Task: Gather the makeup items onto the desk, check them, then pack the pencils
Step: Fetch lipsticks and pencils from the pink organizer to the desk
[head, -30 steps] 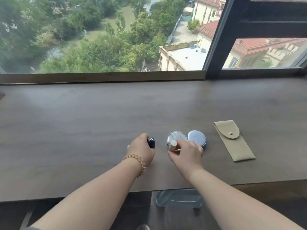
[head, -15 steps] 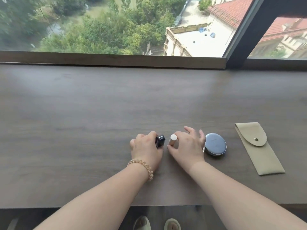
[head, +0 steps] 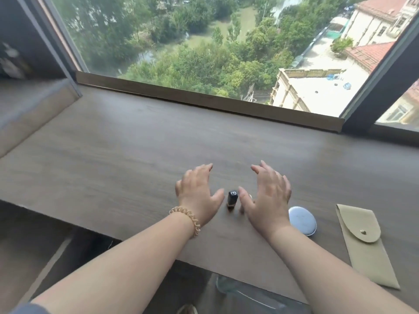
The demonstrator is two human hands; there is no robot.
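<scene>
Lipstick point(head: 232, 198), black and capped, is standing upright on the desk point(head: 113, 159) between your left hand point(head: 196, 193) and right hand point(head: 265, 196), both spreading wide, gripping nothing; beige pouch point(head: 367, 243) is lying well right of it.

Your left hand point(head: 197, 191) and right hand point(head: 266, 196) hover spread and empty over the desk point(head: 113, 155), either side of a black lipstick point(head: 232, 199) standing upright between your thumbs. A round compact point(head: 302, 220) lies just beside your right wrist, and a beige pouch point(head: 367, 248), flap snapped, lies further right.
</scene>
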